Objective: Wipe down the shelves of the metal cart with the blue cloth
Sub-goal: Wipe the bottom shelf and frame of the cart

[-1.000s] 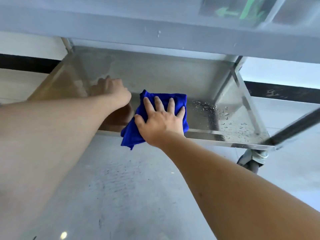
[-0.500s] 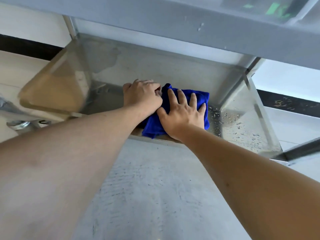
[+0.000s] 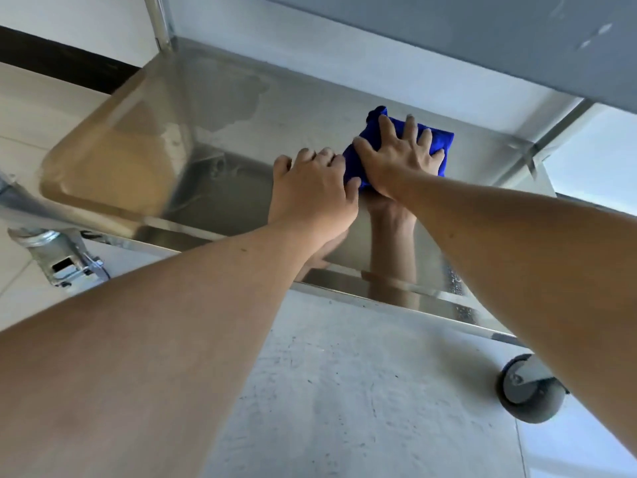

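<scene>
Down at nine o'clock we see a caster bracket [image 3: 63, 258] under the near left corner of the metal cart, beside the tiled floor [image 3: 20, 160]. Up at eleven o'clock a cart post [image 3: 162, 22] rises from the far left corner of the lower shelf [image 3: 241, 108], whose steel surface mirrors the tan floor on its left part and shows a dull, damp-looking patch toward the back.

Near the centre, our left hand [image 3: 312, 189] lies palm down on the shelf, fingers loosely curled and spread; it grips nothing, and its thumb side touches the near edge of the blue cloth [image 3: 439, 141]. Just toward one o'clock of it, our right hand [image 3: 396, 160] presses flat on the cloth with fingers splayed wide, pinning it against the shelf rather than clutching it. The cloth is bunched under that palm, in the middle-right part of the shelf toward the back, with blue showing past the fingertips and at the heel of the hand.

At two o'clock the underside of the upper shelf [image 3: 482, 39] crosses the top. At four o'clock a grey caster wheel [image 3: 531, 389] sits on the concrete floor [image 3: 344, 391], partly behind our right forearm.
</scene>
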Tool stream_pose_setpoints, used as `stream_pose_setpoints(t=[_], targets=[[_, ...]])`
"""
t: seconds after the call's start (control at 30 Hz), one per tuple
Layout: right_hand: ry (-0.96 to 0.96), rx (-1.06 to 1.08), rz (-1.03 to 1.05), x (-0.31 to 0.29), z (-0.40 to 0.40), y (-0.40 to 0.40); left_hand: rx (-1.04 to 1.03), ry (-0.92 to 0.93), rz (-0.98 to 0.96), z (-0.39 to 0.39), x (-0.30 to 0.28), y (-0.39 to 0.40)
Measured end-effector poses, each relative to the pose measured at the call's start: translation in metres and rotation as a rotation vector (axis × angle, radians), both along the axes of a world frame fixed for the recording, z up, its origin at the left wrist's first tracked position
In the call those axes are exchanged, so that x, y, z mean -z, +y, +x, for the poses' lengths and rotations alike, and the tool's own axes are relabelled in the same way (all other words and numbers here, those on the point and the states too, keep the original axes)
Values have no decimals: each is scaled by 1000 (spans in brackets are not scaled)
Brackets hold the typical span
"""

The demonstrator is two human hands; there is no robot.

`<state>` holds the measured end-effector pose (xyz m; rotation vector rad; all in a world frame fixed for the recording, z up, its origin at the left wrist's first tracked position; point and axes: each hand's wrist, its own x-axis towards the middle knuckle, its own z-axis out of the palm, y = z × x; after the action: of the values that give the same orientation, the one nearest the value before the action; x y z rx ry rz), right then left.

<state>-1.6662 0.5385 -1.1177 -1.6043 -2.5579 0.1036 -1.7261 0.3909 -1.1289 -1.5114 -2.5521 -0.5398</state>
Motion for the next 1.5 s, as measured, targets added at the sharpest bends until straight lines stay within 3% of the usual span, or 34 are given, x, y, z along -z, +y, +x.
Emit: stream_pose_setpoints(t=[0.37,0.7,1.0,1.3,1.5], targets=[[-21,86,-41,-11,16,64,-9,52,-100,-1,0,4],[1,53,-46,-5,58,19,-5,70,-90,1,-1,5],[-22,0,-52,-1,125,-38,-42,89,-241,5,-13,8],[-9,19,-80,0,178,-84,-280,-56,-368,41,-27,25],[-8,50,-74,0,217,-88,-158,57,-269,78,-29,48]])
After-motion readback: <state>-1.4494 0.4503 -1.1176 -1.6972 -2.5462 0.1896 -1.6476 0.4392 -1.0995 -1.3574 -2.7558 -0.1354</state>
